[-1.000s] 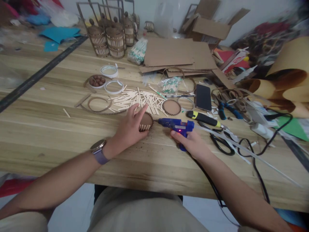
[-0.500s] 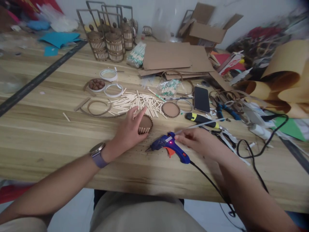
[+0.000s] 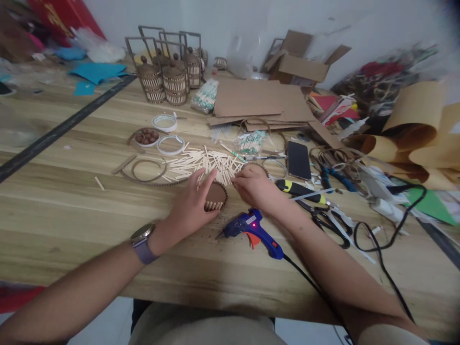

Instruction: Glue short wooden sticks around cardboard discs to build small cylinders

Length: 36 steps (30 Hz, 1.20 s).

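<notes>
My left hand (image 3: 190,203) lies around the left side of a round brown cardboard base (image 3: 216,192) with a dark beaded rim. Its thumb is by the front edge, and its fingers are spread apart. Several short wooden sticks (image 3: 213,206) stand along the base's front. My right hand (image 3: 257,187) is at the right edge of a heap of loose pale sticks (image 3: 201,160), fingertips pinched together; whatever is between them cannot be made out. A blue glue gun (image 3: 247,225) with an orange trigger and a lit red light rests on the table below that hand.
A second round base (image 3: 264,168) is partly behind my right hand. To the right lie a phone (image 3: 299,160), a yellow-black cutter (image 3: 304,190), scissors (image 3: 330,225) and a black cable (image 3: 381,254). Lidded stick containers (image 3: 174,86) and cardboard sheets (image 3: 247,98) stand farther back.
My right hand has left the back of the glue gun and moved up and left to the stick heap. My left hand stays at the round base. The glue gun lies in place.
</notes>
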Motion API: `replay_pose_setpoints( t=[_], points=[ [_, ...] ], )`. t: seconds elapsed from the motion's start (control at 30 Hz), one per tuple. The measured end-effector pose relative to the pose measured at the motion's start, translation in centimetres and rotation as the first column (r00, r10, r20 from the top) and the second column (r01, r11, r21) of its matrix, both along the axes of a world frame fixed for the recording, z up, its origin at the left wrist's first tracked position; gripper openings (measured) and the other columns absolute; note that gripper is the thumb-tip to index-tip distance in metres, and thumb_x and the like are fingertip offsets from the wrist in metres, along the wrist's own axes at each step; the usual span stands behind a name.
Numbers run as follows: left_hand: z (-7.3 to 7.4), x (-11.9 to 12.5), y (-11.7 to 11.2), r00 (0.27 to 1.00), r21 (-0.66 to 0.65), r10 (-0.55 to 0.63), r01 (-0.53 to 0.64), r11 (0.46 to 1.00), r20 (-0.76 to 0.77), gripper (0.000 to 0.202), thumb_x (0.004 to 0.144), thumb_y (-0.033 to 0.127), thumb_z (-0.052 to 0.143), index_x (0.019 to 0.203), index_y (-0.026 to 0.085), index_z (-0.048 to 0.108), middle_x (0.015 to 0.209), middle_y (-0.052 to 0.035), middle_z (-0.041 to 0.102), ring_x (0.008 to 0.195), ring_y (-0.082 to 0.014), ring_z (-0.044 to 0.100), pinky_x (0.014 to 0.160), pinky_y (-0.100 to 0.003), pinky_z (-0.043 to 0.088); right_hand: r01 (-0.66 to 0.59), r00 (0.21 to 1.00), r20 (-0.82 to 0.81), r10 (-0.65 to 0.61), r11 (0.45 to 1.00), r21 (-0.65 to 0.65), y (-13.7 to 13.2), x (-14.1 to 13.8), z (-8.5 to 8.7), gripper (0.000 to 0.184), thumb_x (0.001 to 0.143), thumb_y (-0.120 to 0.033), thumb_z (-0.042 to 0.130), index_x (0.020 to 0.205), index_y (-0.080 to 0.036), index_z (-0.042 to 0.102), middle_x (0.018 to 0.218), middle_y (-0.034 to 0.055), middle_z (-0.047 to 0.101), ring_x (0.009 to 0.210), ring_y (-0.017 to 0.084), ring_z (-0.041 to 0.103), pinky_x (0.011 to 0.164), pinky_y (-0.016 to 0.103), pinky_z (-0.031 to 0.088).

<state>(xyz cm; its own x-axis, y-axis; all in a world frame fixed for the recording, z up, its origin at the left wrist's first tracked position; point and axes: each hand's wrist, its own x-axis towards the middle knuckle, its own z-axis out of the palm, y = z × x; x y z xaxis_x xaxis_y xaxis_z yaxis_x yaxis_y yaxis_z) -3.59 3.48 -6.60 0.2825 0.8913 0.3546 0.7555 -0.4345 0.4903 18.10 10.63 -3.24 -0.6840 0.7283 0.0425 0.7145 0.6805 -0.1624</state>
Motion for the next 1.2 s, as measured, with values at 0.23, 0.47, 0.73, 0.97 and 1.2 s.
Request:
replay_pose_setpoints(
  t=[0.23, 0.47, 0.73, 0.97, 1.2],
  points=[
    [-0.1, 0.0, 0.0, 1.000, 0.005, 0.002, -0.002, 1.000, 0.014, 0.105, 0.069, 0.020, 0.082, 0.153, 0.027, 0.020, 0.149, -0.0183, 0.032, 0.141, -0.0378, 0.036, 0.113, -0.058, 0.038, 0.093, 0.995, 0.036, -0.096, 0.992, 0.083, -0.1, 0.4, 0.2, 0.019, 0.092, -0.022, 0.057, 0.079, -0.015, 0.069, 0.083, 0.0115, 0.067, 0.091, 0.025, 0.058, 0.082, 0.032, 0.041],
    [-0.1, 0.0, 0.0, 1.000, -0.008, 0.009, -0.009, 1.000, 0.016, 0.102, 0.069, 0.022, 0.081, 0.152, 0.028, 0.023, 0.148, -0.0183, 0.033, 0.138, -0.0389, 0.040, 0.109, -0.058, 0.042, 0.240, 0.971, -0.007, -0.240, 0.970, 0.043, -0.1, -1.1, -0.3, 0.018, 0.089, -0.016, 0.056, 0.104, -0.013, 0.065, 0.092, 0.0118, 0.071, 0.088, 0.024, 0.062, 0.072, 0.029, 0.039],
    [-0.1, 0.0, 0.0, 1.000, 0.002, 0.000, 0.000, 1.000, 0.013, 0.102, 0.071, 0.024, 0.081, 0.153, 0.030, 0.020, 0.148, -0.0174, 0.032, 0.139, -0.0388, 0.038, 0.111, -0.060, 0.040, 0.204, 0.978, 0.065, -0.200, 0.977, -0.068, -0.1, -1.1, 0.6, 0.017, 0.084, -0.009, 0.055, 0.090, -0.015, 0.069, 0.086, 0.0095, 0.073, 0.082, 0.021, 0.063, 0.070, 0.028, 0.039],
    [-0.2, 0.1, 0.0, 1.000, -0.007, 0.023, -0.023, 1.000, 0.000, 0.100, 0.070, 0.024, 0.082, 0.152, 0.028, 0.024, 0.148, -0.0176, 0.032, 0.138, -0.0394, 0.038, 0.110, -0.060, 0.040, 0.183, 0.982, 0.065, -0.177, 0.978, -0.101, -0.1, -1.1, 0.5, 0.017, 0.083, -0.007, 0.054, 0.089, -0.013, 0.069, 0.090, 0.0130, 0.072, 0.085, 0.023, 0.065, 0.071, 0.028, 0.042],
    [-0.2, 0.0, 0.0, 1.000, 0.013, 0.012, -0.013, 1.000, 0.010, 0.101, 0.071, 0.024, 0.081, 0.152, 0.032, 0.021, 0.148, -0.0153, 0.031, 0.139, -0.0382, 0.036, 0.108, -0.057, 0.044, 0.112, 0.993, -0.018, -0.116, 0.982, -0.153, -0.2, -0.8, 0.9, 0.029, 0.082, -0.005, 0.052, 0.105, -0.013, 0.067, 0.095, 0.0114, 0.072, 0.089, 0.020, 0.064, 0.077, 0.027, 0.044]
  ],
)
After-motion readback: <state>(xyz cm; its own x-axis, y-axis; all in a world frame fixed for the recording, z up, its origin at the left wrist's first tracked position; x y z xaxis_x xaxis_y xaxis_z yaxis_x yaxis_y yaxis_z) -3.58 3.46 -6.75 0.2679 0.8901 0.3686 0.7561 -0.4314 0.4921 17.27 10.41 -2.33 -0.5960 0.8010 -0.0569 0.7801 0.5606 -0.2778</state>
